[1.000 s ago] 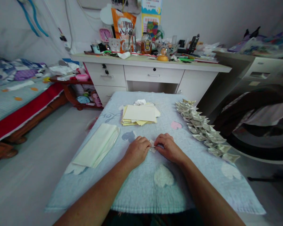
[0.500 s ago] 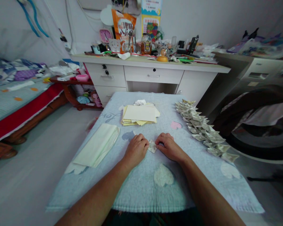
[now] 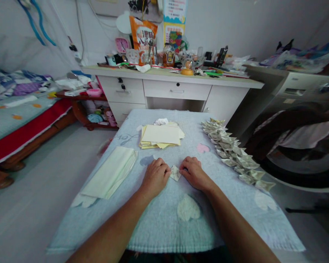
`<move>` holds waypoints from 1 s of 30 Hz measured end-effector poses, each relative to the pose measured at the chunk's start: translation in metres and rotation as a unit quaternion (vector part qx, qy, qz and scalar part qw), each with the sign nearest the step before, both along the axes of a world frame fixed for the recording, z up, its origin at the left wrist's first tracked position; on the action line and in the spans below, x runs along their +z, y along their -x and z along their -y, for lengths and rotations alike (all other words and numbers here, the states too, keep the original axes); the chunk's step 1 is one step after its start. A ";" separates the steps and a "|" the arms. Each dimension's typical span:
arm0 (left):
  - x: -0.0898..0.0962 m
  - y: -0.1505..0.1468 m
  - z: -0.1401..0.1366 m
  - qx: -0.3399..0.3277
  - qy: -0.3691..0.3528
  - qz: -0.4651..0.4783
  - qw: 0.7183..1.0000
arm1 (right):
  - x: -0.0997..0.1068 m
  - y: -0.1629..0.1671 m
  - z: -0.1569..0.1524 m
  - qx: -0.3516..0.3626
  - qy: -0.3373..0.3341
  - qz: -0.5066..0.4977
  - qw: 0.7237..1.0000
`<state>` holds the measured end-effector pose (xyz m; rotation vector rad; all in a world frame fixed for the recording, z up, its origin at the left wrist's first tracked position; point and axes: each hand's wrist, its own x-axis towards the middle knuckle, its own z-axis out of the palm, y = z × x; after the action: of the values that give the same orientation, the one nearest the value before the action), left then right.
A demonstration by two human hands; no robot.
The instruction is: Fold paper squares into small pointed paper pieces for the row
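Observation:
A small folded piece of paper, pale and roughly diamond-shaped, lies on the cloth-covered table between my hands. My left hand pinches its left corner, fingers curled together. On the opposite corner, the thumb and fingers of my right hand are closed. To the right run rows of folded paper pieces with pointed tips, nested closely together. Beyond my hands sits a stack of cream and yellow paper sheets. A folded pale green sheet bundle lies left of my left hand.
A crumpled white tissue lies behind the paper stack. Past the table stands a white desk crowded with jars, a snack bag and a pink clock. A washing machine is on the right, a bed on the left.
The view has tilted up slightly, so everything sits a little lower. Both hands keep hold of the small paper, which now looks flatter and more evenly diamond-shaped.

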<state>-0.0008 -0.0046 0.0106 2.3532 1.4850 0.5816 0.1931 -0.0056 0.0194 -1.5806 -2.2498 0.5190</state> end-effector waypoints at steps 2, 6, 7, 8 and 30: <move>0.000 -0.001 0.000 0.005 -0.001 -0.012 1.000 | 0.000 0.002 0.001 -0.007 0.002 0.008 1.000; -0.001 -0.003 0.000 0.013 -0.008 -0.032 0.999 | -0.001 0.005 0.000 -0.023 0.000 0.029 0.999; -0.001 -0.004 0.000 0.014 -0.009 -0.036 0.999 | -0.001 0.006 0.000 -0.026 -0.001 0.035 0.999; -0.001 -0.004 0.000 0.014 -0.010 -0.039 0.999 | -0.001 0.007 0.000 -0.029 -0.003 0.041 0.999; -0.005 -0.003 -0.001 0.029 -0.021 -0.050 0.998 | -0.003 0.018 -0.001 -0.077 -0.011 0.119 0.990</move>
<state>0.0019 -0.0036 0.0053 2.4106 1.6048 0.5208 0.1753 -0.0048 0.0164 -1.8717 -2.2645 0.2747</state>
